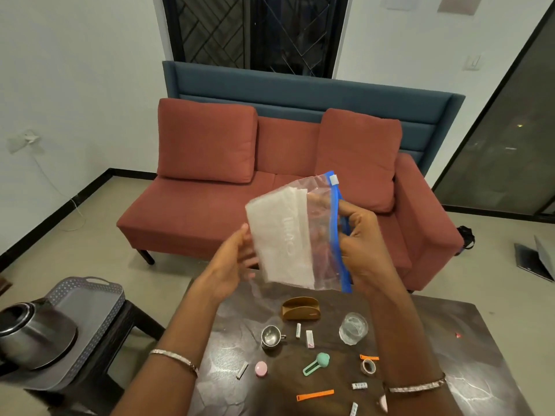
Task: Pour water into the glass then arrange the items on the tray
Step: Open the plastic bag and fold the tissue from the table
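Observation:
I hold a clear zip bag (295, 235) with a blue zip strip and white folded tissues inside, raised above the dark table (468, 355). My right hand (360, 244) pinches the blue zip edge. My left hand (237, 259) supports the bag's left side with relaxed fingers. On the table stand a glass of water (353, 328), a brown napkin holder (301, 309) and a small steel cup (271, 337). A grey tray (99, 307) rests on a stool at the left, with a steel kettle (33, 334) on it.
Small items lie scattered on the table: a mint clip (317, 362), a pink lid (261, 368), a tape roll (368, 366), orange straps (315, 395), little packets. A red sofa (285, 187) stands beyond. A laptop (537, 259) lies on the floor at the right.

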`<move>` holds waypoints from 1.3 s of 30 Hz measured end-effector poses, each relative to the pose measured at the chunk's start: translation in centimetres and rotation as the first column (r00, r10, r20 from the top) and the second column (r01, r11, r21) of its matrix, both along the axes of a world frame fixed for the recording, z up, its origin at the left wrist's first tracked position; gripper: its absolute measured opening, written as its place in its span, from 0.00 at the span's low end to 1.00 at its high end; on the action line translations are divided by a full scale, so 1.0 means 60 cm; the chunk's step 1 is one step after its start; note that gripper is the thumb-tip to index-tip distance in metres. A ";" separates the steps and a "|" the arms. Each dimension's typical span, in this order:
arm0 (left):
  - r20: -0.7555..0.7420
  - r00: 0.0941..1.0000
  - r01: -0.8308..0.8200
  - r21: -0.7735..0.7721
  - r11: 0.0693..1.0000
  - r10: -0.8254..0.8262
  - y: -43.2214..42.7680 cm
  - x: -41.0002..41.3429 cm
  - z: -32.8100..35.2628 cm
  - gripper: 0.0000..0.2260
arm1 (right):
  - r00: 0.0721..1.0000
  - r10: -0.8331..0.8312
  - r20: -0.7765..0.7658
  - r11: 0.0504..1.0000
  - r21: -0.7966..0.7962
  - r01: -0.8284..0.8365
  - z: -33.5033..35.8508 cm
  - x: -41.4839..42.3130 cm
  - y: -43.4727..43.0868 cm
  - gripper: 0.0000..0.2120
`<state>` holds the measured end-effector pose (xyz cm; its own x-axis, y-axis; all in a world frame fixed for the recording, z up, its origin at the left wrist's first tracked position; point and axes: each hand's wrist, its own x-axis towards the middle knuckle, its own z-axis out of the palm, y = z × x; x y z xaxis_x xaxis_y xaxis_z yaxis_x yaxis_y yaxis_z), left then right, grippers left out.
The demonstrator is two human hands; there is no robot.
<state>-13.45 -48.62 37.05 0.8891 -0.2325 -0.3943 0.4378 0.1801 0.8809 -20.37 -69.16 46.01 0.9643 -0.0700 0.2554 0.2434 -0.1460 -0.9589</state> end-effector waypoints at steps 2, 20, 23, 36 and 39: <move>-0.016 0.989 0.143 -0.159 0.977 -0.148 -0.006 -0.005 -0.027 0.21 | 1.000 0.023 -0.016 0.993 0.118 -0.021 -0.002 -0.001 -0.010 0.29; 0.208 0.978 0.077 -0.374 0.924 0.003 0.005 0.004 -0.019 0.20 | 0.961 -0.136 -0.239 0.982 0.096 0.163 -0.038 0.000 -0.054 0.09; 0.209 0.978 0.059 -0.382 0.922 0.024 0.009 0.003 -0.016 0.19 | 0.959 -0.147 -0.241 0.982 0.084 0.171 -0.041 0.005 -0.052 0.08; 0.194 0.980 0.034 -0.378 0.925 0.043 0.019 0.002 -0.011 0.17 | 0.953 -0.096 -0.286 0.982 0.128 0.138 -0.042 0.024 -0.034 0.07; 0.192 0.981 0.039 -0.387 0.921 0.039 0.021 0.007 -0.015 0.16 | 0.953 -0.104 -0.283 0.981 0.130 0.145 -0.042 0.025 -0.033 0.10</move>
